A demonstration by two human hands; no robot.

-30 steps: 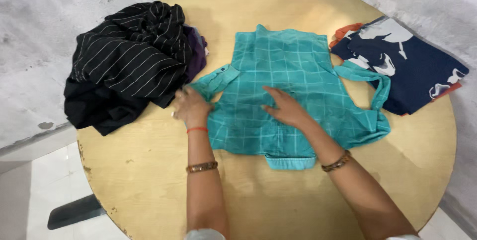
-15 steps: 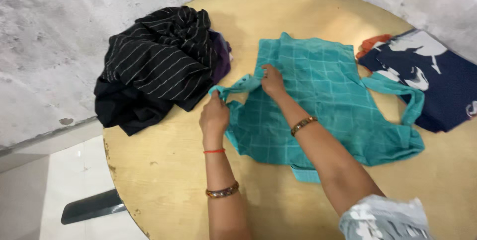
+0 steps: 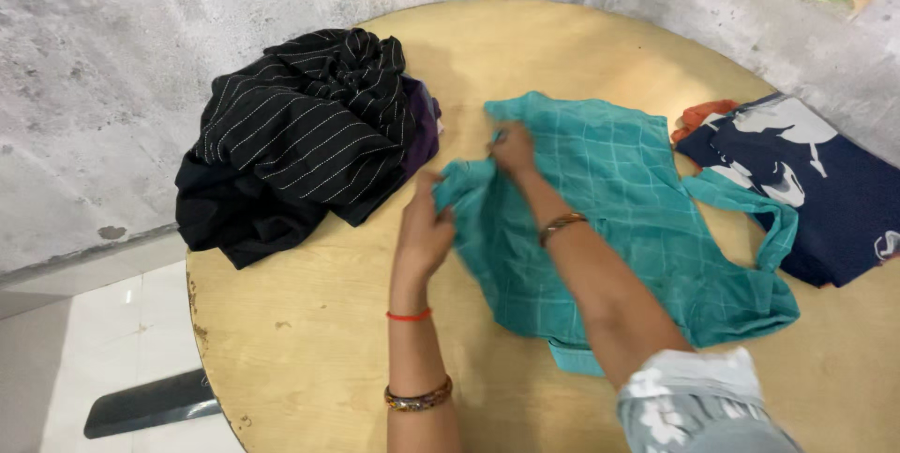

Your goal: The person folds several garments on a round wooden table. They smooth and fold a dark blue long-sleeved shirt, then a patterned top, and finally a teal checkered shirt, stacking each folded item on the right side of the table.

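Observation:
A teal checked shirt [image 3: 637, 209] lies spread on a round wooden table [image 3: 309, 340]. My left hand [image 3: 424, 228] grips the shirt's left sleeve and lifts it off the table, bunching the cloth. My right hand [image 3: 514, 148] pinches the shirt near the left shoulder, just above the left hand. The other sleeve [image 3: 764, 214] trails to the right, touching the navy cloth.
A heap of black pinstriped cloth [image 3: 291, 134] with a purple piece under it lies at the table's left. Folded navy cloth with white shapes [image 3: 811, 181] over an orange piece sits at the right. Grey concrete walls [image 3: 112, 59] stand behind; white floor lies at the lower left.
My right hand moved from the shirt's middle up to the left shoulder. My left hand took hold of the sleeve and lifted it inward. The view shifted right.

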